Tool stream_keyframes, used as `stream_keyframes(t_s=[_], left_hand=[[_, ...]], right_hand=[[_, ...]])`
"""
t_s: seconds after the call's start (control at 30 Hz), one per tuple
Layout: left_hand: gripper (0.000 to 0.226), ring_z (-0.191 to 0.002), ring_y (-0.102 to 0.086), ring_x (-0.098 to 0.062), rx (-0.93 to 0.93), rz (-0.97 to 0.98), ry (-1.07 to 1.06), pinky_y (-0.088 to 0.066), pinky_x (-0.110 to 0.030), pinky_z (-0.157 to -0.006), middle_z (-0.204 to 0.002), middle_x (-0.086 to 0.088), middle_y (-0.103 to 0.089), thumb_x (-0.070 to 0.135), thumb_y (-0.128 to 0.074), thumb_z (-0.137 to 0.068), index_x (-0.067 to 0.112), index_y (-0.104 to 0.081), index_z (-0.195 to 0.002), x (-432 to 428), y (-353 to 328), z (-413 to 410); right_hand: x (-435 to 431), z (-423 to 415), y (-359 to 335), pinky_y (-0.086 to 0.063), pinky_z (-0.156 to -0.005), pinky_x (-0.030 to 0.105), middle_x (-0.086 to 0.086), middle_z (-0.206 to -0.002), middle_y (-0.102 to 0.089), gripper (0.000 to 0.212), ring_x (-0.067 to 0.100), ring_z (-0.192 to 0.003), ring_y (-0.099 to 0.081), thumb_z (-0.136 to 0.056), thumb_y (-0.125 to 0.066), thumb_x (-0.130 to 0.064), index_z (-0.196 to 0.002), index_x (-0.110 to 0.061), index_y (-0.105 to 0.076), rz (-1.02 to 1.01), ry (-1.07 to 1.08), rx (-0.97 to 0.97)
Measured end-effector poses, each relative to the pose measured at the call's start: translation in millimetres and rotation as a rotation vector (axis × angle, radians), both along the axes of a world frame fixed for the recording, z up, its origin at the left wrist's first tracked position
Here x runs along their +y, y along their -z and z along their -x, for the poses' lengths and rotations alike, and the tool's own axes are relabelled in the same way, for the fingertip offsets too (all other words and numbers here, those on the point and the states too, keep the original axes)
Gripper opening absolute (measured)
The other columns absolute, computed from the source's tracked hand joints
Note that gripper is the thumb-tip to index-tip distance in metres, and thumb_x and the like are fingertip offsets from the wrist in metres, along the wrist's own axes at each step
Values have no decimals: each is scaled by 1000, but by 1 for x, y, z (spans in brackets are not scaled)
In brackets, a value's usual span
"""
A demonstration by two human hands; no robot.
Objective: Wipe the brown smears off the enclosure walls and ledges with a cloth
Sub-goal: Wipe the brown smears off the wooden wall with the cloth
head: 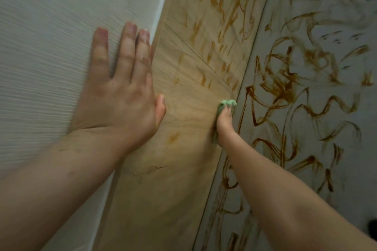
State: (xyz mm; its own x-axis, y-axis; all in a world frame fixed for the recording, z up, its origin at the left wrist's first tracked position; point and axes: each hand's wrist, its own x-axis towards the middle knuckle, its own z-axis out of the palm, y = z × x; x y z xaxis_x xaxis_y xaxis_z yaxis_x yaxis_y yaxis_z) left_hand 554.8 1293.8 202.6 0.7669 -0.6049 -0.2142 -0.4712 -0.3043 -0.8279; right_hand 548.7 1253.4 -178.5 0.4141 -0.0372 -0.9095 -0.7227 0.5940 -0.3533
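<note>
Closest to me, both forearms reach up from the bottom, bare. My left hand [120, 96] is spread flat on the white ribbed wall [51, 36], palm down, fingers straight and a little apart, thumb tipped over onto the edge of the wooden panel [183, 155]. It is wide open with nothing in it.

Across to the right hand [224, 126], which I see edge-on. It is pressed against the wooden panel close to the panel's right edge, with the green cloth [225, 104] trapped between hand and wood. The fingers run fairly straight along the wood, and the cloth bunches out just past the fingertips and shows again under the heel of the hand. The thumb is hidden, so I can't tell whether it pinches the cloth.

The wood around and below the cloth looks mostly pale, with a faint orange patch [173, 136] and a thin dark streak [159, 167].

Further up, the panel carries brown smears [228, 16] in loose strokes. To the right of it, the grey wall [346, 199] is covered in thick brown swirls [285, 79] from bottom to top.
</note>
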Motion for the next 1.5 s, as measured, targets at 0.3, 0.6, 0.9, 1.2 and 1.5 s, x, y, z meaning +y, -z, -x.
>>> stream_keyframes(t_s=[0.3, 0.6, 0.9, 1.2, 1.5], left_hand=[[84, -156, 11, -46, -19, -1, 8, 11, -68, -118, -168, -29, 4, 50, -8, -103, -14, -12, -157, 6, 4, -3], [82, -157, 1, -45, -17, 47, 48, 4, -68, -122, -168, -29, -8, 49, -21, -104, -15, -19, -155, 2, 4, -4], [82, -156, -6, -46, -18, 101, 71, 1, -68, -123, -167, -30, -15, 46, -28, -103, -16, -21, -155, 1, 4, -4], [82, -157, -2, -46, -26, 88, 67, 5, -69, -122, -168, -30, -9, 48, -23, -103, -16, -18, -156, 7, 7, -4], [82, -157, -2, -46, -32, 77, 58, 7, -68, -122, -168, -30, -6, 47, -19, -103, -15, -16, -156, 6, 7, -3]], right_hand=[[-45, -86, 118, -20, -122, 65, 0, -168, -27, 118, 35, -150, -31, -57, -15, -95, -163, -43, -18, -7, 8, -16], [-71, -76, -70, 3, -127, 56, -2, -174, 0, 62, 28, -160, 2, -109, -15, -57, -165, -37, 1, 191, 84, -269], [-42, -34, -150, 11, -127, 39, -16, -171, 12, 59, 12, -158, 14, -108, -22, -44, -161, -43, 5, 663, -36, -872], [-32, -20, -162, 5, -125, 64, 5, -173, 13, 58, 34, -158, 16, -111, -15, -38, -166, -23, -2, 423, -49, -579], [-107, -96, -215, 2, -123, 66, -7, -172, 11, 60, 26, -158, 13, -107, -19, -55, -161, -50, 7, 552, -82, -723]])
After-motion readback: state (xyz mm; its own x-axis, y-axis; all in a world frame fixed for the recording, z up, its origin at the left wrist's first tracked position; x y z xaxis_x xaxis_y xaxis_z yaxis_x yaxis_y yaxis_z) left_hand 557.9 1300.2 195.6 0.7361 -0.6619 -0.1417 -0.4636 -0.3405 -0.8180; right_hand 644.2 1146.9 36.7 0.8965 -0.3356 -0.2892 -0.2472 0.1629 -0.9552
